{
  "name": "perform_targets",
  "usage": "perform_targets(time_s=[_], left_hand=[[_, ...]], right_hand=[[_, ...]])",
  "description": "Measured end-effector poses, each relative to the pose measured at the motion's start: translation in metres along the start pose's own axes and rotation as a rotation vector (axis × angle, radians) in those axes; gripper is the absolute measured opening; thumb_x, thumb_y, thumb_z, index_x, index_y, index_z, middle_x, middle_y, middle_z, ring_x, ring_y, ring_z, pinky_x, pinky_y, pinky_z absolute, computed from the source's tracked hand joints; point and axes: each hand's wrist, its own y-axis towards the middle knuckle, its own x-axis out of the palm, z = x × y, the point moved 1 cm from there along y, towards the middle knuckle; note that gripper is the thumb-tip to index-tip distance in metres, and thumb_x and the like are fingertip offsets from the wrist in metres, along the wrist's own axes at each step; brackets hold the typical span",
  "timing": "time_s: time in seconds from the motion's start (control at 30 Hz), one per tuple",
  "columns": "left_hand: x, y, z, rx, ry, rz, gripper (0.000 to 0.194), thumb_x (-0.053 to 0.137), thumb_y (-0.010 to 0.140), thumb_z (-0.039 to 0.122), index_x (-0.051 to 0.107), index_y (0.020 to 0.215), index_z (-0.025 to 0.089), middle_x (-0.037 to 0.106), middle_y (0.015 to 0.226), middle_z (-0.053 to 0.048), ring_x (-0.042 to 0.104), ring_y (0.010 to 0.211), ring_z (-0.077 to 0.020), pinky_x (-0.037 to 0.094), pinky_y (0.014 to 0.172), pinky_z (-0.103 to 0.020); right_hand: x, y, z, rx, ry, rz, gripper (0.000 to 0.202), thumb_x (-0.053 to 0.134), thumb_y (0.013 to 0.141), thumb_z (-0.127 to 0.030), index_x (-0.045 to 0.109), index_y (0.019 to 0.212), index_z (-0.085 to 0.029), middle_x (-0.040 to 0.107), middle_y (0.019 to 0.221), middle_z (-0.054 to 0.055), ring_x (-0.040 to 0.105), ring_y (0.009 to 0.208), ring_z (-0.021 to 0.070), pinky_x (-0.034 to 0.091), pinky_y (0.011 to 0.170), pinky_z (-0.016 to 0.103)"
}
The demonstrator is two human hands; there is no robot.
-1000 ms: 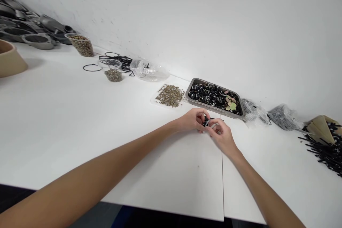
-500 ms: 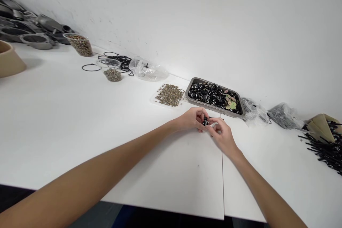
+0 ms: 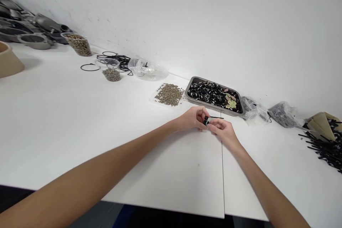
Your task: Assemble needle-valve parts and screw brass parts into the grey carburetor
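Near the middle of the white table, my left hand [image 3: 196, 118] pinches a small black part [image 3: 206, 120] between thumb and fingers. My right hand [image 3: 221, 128] touches the same part from the right, its fingertips pressed together on it. A thin black stem [image 3: 217, 117] sticks out to the right, above my right fingers. Just behind the hands stands a metal tray [image 3: 213, 107] holding black parts, metal rings and some green and pink flat pieces. Small brass-coloured pieces [image 3: 170, 94] lie on a clear sheet or lid left of the tray.
Plastic bags [image 3: 285, 114] and a pile of black rods [image 3: 324, 149] lie at the right. At the back left are a cup of brass pieces [image 3: 80, 45], black rings [image 3: 90, 67], a bubble-wrap bag [image 3: 148, 70] and grey castings [image 3: 36, 41]. A wall runs behind.
My right hand's fingers have shifted lower and closed more around the part. The thin black stem now shows more clearly above them. My left hand has barely moved.
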Motion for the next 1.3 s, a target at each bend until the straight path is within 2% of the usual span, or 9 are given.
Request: perform_targets(time_s=[0.17,0.33,0.43,0.67,0.83,1.13,1.3], left_hand=[[0.0015,-0.0008,0.0012,-0.004,0.018,-0.007,0.048,0.089,0.053,0.018,0.053,0.085,0.014,0.055,0.06,0.009,0.062,0.048,-0.0116,0.048,0.044,-0.021],[0.0038,-0.0017,0.0011,0.001,-0.031,-0.02,0.047,0.088,0.052,0.017,0.053,0.083,0.014,0.054,0.059,0.009,0.061,0.045,-0.0122,0.047,0.042,-0.022],[0.0054,-0.0017,0.0008,-0.008,-0.032,-0.03,0.047,0.088,0.053,0.019,0.053,0.084,0.015,0.055,0.057,0.008,0.06,0.044,-0.0129,0.047,0.042,-0.022],[0.0052,-0.0015,0.0003,-0.034,-0.014,-0.028,0.05,0.091,0.052,0.023,0.054,0.085,0.014,0.059,0.055,0.006,0.06,0.044,-0.0131,0.049,0.043,-0.023],[0.0048,-0.0011,0.0005,-0.042,-0.019,-0.019,0.05,0.091,0.052,0.022,0.055,0.086,0.013,0.059,0.055,0.005,0.06,0.044,-0.0137,0.049,0.043,-0.023],[0.0035,0.0013,-0.0012,-0.029,-0.022,-0.014,0.049,0.091,0.051,0.02,0.057,0.086,0.013,0.059,0.06,0.006,0.061,0.045,-0.0127,0.05,0.042,-0.023],[0.0037,0.0009,-0.0007,-0.027,-0.024,-0.015,0.047,0.089,0.053,0.018,0.057,0.087,0.012,0.057,0.06,0.006,0.06,0.045,-0.0123,0.05,0.042,-0.024]], right_hand=[[-0.0032,0.0005,0.002,0.013,0.123,-0.025,0.034,0.082,0.062,-0.044,0.066,0.075,-0.017,0.055,0.058,-0.002,0.044,0.056,0.0097,0.033,0.055,0.026],[-0.0076,-0.0002,-0.001,0.02,0.175,-0.098,0.034,0.08,0.066,-0.048,0.067,0.074,-0.017,0.056,0.063,-0.001,0.045,0.061,0.0112,0.033,0.059,0.027],[-0.0082,-0.001,-0.0019,0.028,0.209,-0.127,0.036,0.081,0.064,-0.049,0.067,0.075,-0.018,0.057,0.065,0.0,0.046,0.063,0.0124,0.035,0.061,0.028],[-0.0079,-0.0022,-0.0035,0.027,0.237,-0.122,0.033,0.081,0.063,-0.045,0.065,0.072,-0.018,0.055,0.064,0.0,0.044,0.064,0.0132,0.033,0.063,0.029],[-0.0076,-0.0026,-0.0048,0.023,0.245,-0.116,0.033,0.081,0.063,-0.045,0.063,0.067,-0.018,0.052,0.059,-0.001,0.044,0.061,0.0131,0.032,0.064,0.03],[-0.0067,-0.0013,-0.0013,0.038,0.273,-0.09,0.031,0.081,0.064,-0.044,0.067,0.073,-0.018,0.055,0.061,0.0,0.043,0.061,0.0129,0.03,0.063,0.03],[-0.0068,-0.0002,-0.0007,0.028,0.295,-0.087,0.027,0.081,0.064,-0.041,0.067,0.069,-0.018,0.054,0.057,-0.001,0.042,0.06,0.0121,0.028,0.063,0.03]])
